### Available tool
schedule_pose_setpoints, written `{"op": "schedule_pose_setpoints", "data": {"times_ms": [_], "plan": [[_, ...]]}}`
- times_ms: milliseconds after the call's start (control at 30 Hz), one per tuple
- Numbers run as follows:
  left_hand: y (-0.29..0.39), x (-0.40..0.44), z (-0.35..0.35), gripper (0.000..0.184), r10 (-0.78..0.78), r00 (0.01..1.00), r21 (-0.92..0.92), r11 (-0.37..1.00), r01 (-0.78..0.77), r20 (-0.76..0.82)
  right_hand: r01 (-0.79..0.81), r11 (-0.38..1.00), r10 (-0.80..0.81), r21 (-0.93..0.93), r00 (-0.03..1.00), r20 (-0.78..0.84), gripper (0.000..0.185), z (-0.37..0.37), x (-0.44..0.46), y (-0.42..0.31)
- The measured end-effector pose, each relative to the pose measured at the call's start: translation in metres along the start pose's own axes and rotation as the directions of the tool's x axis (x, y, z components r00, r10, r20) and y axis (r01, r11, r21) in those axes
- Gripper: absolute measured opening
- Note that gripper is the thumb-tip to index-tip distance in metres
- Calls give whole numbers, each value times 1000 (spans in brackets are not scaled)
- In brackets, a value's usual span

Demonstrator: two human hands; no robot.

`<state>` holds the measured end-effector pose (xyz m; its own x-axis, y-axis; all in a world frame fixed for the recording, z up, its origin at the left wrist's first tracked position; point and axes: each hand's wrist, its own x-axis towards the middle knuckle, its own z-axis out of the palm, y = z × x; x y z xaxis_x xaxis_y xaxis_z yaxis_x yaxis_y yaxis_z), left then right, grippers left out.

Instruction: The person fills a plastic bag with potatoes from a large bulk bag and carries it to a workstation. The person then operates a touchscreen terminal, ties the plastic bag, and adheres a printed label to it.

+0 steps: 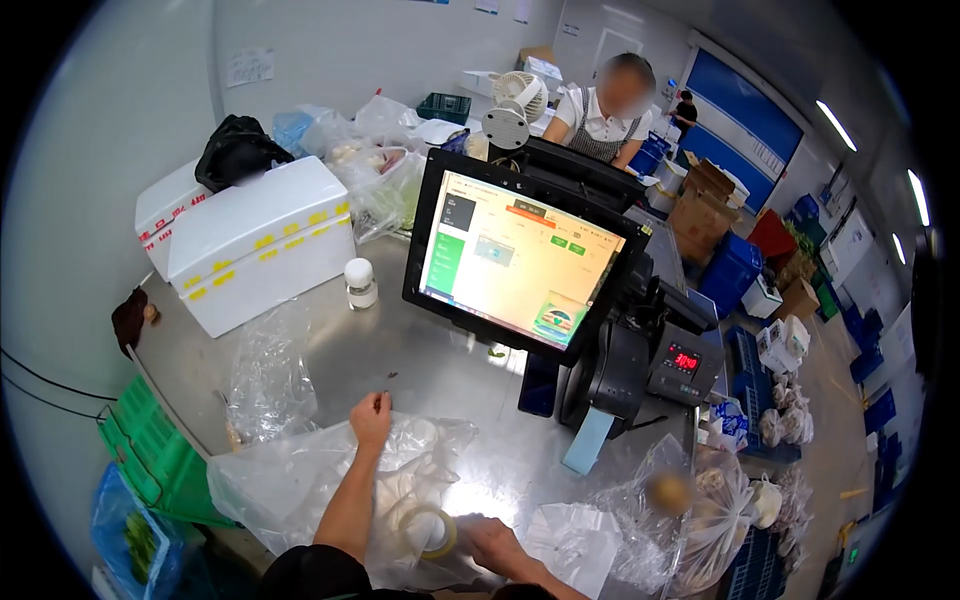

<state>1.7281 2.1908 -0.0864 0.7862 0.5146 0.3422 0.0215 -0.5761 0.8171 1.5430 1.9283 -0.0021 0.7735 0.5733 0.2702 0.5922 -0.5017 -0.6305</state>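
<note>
My left hand (371,420) is closed, with its fingertips pressed together at the far edge of a clear plastic bag (280,480). Whether the bag film is pinched in it is hard to see. Lower down, my right hand (497,549) has its fingers curled in; what they hold, if anything, does not show. Just left of that hand, a roll of tape (447,536) lies on the plastic. White items show through the bag under my left forearm. To the right of my right hand lies a white plastic bag (575,540).
A touchscreen (515,260) stands on the steel table (390,345), with a white-lidded jar (361,284) left of it. A label printer (605,375), phone (538,384) and scale display (685,360) sit right. Foam boxes (265,235) stand back left. A person (600,125) is behind the screen.
</note>
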Motion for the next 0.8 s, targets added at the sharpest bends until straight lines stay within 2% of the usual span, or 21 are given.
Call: {"op": "schedule_pose_setpoints", "data": {"times_ms": [800], "plan": [[-1,0,0,21,-4,1000,-20,1000,4,-4,4,1000,-4,-7,1000,-12,24,3,3,-3]]}}
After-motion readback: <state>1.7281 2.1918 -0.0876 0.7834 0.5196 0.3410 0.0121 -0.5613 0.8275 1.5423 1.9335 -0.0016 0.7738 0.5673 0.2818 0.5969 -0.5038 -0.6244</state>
